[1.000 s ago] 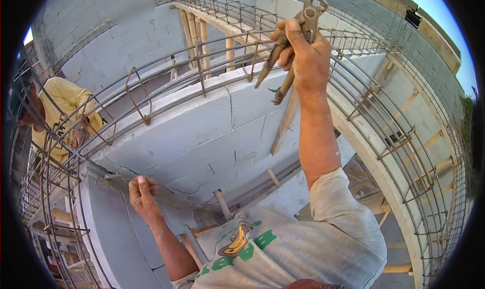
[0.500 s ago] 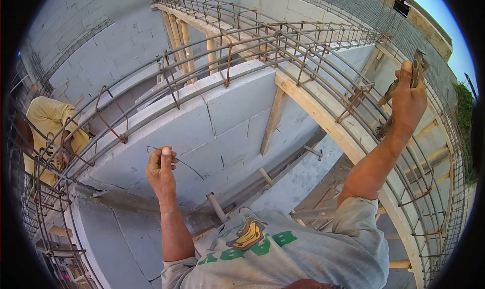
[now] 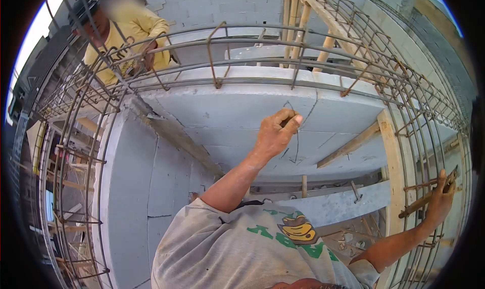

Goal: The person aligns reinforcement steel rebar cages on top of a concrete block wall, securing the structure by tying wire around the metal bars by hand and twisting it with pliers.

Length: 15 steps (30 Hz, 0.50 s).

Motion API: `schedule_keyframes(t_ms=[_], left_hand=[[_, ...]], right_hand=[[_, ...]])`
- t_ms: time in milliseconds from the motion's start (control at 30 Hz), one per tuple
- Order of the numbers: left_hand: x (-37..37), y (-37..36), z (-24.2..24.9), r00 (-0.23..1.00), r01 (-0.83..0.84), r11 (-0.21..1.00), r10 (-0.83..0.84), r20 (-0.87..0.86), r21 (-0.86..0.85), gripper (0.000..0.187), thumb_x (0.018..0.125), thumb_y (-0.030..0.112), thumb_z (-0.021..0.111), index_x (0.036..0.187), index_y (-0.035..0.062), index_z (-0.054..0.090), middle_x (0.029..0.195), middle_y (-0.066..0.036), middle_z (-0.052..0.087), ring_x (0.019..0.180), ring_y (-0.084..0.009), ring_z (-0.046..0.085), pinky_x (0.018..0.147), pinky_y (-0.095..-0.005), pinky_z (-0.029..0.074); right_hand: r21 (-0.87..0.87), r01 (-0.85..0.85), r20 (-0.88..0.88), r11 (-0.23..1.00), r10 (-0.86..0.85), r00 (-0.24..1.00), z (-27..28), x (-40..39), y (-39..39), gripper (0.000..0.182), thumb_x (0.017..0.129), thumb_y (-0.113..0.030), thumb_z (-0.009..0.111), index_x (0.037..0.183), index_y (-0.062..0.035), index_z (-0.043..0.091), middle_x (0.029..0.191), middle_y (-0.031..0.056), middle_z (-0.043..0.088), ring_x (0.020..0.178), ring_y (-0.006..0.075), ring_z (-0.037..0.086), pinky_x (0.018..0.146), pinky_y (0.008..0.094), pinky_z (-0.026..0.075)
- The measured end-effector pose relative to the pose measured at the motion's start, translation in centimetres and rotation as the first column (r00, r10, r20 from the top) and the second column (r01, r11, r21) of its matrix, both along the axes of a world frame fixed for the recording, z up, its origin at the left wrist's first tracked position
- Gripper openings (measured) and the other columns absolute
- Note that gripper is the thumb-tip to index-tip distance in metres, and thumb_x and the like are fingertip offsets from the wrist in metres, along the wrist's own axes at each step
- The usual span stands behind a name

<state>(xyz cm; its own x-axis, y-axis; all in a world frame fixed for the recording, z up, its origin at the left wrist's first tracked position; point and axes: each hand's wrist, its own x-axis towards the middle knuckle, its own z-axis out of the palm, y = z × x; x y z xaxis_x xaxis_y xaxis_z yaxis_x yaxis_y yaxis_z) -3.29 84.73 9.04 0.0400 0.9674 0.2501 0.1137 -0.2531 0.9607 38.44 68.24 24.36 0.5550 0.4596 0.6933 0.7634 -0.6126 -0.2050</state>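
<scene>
My left hand (image 3: 277,132) is closed on a thin bent tie wire (image 3: 297,143), whose ends stick out above and below the fingers. It is in front of the pale block wall (image 3: 237,107), under the long rebar cage (image 3: 252,79). At the right, my right hand (image 3: 440,200) is wrapped round a metal hand tool (image 3: 420,204), probably pliers, beside the rebar cage on that side. The tool's far end is hard to make out.
Another person (image 3: 126,36) in a yellow shirt works at the rebar corner, upper left. A wooden formwork board (image 3: 394,152) and a slanting prop (image 3: 351,146) are at the right. A grey plank (image 3: 343,205) lies below.
The view has turned to the left, bringing the other person further in. My left hand, still with the wire, sits nearer the middle; my right hand, with the tool, is lower in view.
</scene>
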Motion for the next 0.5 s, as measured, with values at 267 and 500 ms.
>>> schedule_keyframes(t_ms=[267, 500], left_hand=[[-6.7, -1.1, 2.4, 0.999, -0.053, 0.997, 0.054, -0.005, 0.059, 0.034, 0.093, 0.035, 0.062, 0.091, 0.0012, 0.066, 0.073, -0.004, 0.062, 0.066, -0.0118, 0.061, 0.061, -0.0274, 0.049], [-9.4, -2.8, 4.0, 0.959, 0.101, 0.989, -0.126, 0.254, 0.107, 0.032, 0.093, 0.032, 0.063, 0.092, -0.0001, 0.066, 0.08, -0.006, 0.064, 0.072, -0.0124, 0.065, 0.064, -0.0262, 0.054]], right_hand=[[0.404, -0.223, 0.231, 0.887, 0.137, 0.963, -0.9, -7.3, 3.5, 0.058, 0.092, -0.048, 0.058, 0.129, -0.0037, 0.057, 0.128, 0.0167, 0.058, 0.118, 0.0303, 0.055, 0.098, 0.0393, 0.044], [0.266, -0.934, -0.419, 0.239, 0.901, 0.111, -9.0, -29.5, 10.3, 0.052, 0.099, -0.041, 0.049, 0.129, 0.0013, 0.052, 0.123, 0.0173, 0.059, 0.116, 0.0265, 0.055, 0.099, 0.038, 0.041]])
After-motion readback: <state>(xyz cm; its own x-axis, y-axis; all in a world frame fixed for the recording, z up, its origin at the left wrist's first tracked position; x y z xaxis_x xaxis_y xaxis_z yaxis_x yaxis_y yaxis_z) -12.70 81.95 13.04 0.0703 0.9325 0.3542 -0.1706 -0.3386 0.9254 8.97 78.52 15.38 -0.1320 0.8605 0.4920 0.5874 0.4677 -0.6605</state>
